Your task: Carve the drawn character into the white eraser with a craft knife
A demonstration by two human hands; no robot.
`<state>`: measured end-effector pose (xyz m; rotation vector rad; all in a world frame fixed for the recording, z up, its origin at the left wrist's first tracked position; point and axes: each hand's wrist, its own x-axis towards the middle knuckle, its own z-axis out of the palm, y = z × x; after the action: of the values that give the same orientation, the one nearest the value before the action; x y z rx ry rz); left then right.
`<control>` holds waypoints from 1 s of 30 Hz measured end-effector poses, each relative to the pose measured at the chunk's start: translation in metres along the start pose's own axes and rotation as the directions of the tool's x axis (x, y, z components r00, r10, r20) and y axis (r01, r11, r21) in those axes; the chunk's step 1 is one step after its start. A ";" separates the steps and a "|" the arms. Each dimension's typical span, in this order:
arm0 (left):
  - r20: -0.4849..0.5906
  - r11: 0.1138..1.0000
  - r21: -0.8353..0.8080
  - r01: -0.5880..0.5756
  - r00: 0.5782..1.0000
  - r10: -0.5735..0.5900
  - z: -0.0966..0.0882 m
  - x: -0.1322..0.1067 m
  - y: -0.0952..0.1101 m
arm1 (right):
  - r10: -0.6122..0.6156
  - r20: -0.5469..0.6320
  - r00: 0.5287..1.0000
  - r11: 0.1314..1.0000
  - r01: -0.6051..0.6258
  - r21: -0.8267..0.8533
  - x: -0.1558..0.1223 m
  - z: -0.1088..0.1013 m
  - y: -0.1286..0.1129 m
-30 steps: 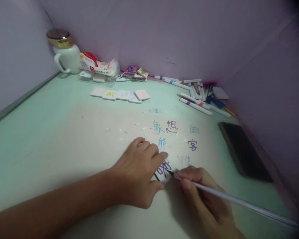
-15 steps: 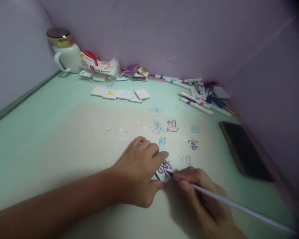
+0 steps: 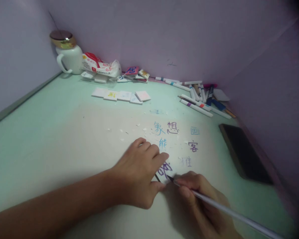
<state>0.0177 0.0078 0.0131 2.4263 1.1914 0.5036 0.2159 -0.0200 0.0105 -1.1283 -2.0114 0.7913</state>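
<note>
A small white tile point(image 3: 163, 181) with a purple character drawn on it lies on the desk. My left hand point(image 3: 142, 172) holds it down, thumb and index finger at its edges, and covers much of it. A dark line shows by its left side. In my right hand point(image 3: 204, 196), closed in a writing grip, is a slim pen-like tool with a long silvery shaft point(image 3: 226, 209). Its dark pointed tip rests at the lower part of the purple character. From here I cannot make out whether that tip is a blade or bristles.
Little white flakes point(image 3: 144, 129) and handwritten characters point(image 3: 172, 127) dot the desk. Several markers point(image 3: 196, 108) lie at the back right, near a dark flat slab point(image 3: 244, 152). Behind stand a mug point(image 3: 73, 59), a tissue pack point(image 3: 102, 66) and a row of tiles point(image 3: 124, 96).
The tool's tip has shifted slightly down along the purple character, with my right hand moving a little too. My left hand keeps its hold on the tile. The view has tilted slightly.
</note>
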 end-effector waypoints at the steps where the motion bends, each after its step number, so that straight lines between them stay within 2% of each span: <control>1: 0.001 1.000 0.000 0.001 1.000 -0.001 0.000 0.000 0.000 | 0.006 0.012 1.000 1.000 -0.006 -0.012 0.001 -0.001 -0.001; 5: -0.007 1.000 -0.004 0.002 1.000 -0.002 0.000 0.001 0.000 | 0.013 0.055 0.998 0.999 -0.010 -0.049 0.003 -0.002 -0.003; 10: -0.021 1.000 -0.015 -0.003 1.000 0.002 0.001 0.000 -0.001 | 0.010 0.017 1.000 1.000 -0.010 -0.021 0.000 -0.001 -0.003; 15: -0.021 1.000 -0.019 0.000 1.000 0.000 0.001 0.000 0.000 | 0.013 0.114 0.993 0.996 -0.003 -0.089 -0.004 -0.006 -0.004; 23: -0.025 1.000 -0.015 -0.003 1.000 0.002 0.001 0.000 -0.001 | 0.059 0.118 0.991 0.994 -0.047 -0.103 -0.005 -0.006 -0.006; 27: -0.023 1.000 -0.008 -0.006 1.000 0.006 0.001 0.000 -0.002 | -0.013 0.086 0.996 0.995 0.021 -0.100 -0.008 -0.004 -0.006; 29: -0.021 1.000 -0.005 -0.009 1.000 0.009 0.001 0.000 -0.002 | -0.003 0.099 0.995 0.990 0.017 -0.142 -0.008 -0.005 -0.006; 30: -0.023 1.000 -0.003 -0.010 1.000 0.010 0.001 0.000 -0.002 | 0.002 0.058 0.998 0.988 0.006 -0.152 -0.008 -0.006 -0.007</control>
<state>0.0165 0.0086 0.0106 2.4314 1.1870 0.5375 0.2211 -0.0291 0.0171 -1.2007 -2.1515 0.6861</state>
